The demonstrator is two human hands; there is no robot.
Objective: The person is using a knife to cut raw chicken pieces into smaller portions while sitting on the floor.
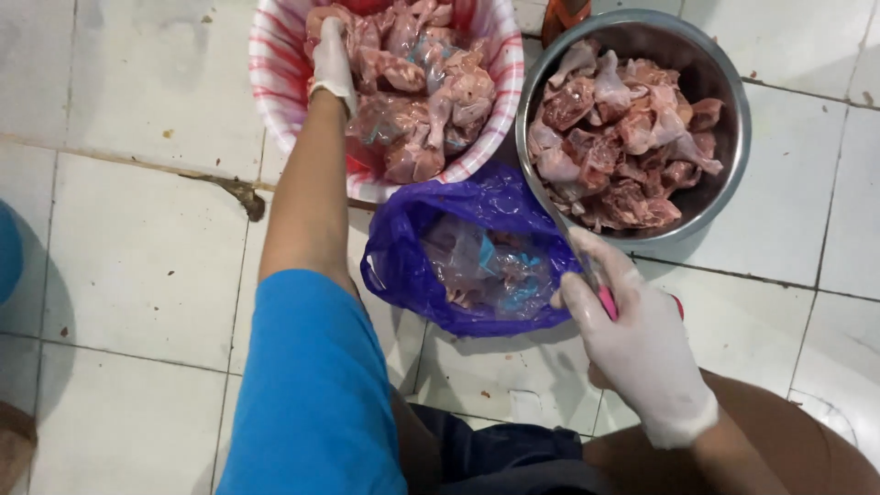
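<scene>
While you crouch over the white tiled floor (137, 266), your left arm in its blue sleeve (312, 394) stretches toward the far edge of the floor. Your left hand (332, 62), in a white glove, reaches into the red-and-white striped plastic basin (275, 64) and rests on the bagged raw chicken pieces (422, 92) heaped inside; its fingers curl down onto the meat, but whether they have closed on a piece cannot be told. A brown stain (240, 192) marks the grout line just left of that basin.

Just beside the basin's near rim, between your two arms, lies an open purple plastic bag (412, 266); it holds crumpled clear wrappers with blue patches (486, 270).

Right of the bag, your gloved right hand (642, 353) is closed around the pink handle of a knife (606, 301), whose thin blade (559, 225) runs up across the rim of the steel bowl (733, 137). That bowl stands at the far right of the floor, touching the striped basin's rim, and is filled with unwrapped raw chicken cuts (623, 137). Behind the gap between the two vessels an orange object (564, 14) shows only in part.
</scene>
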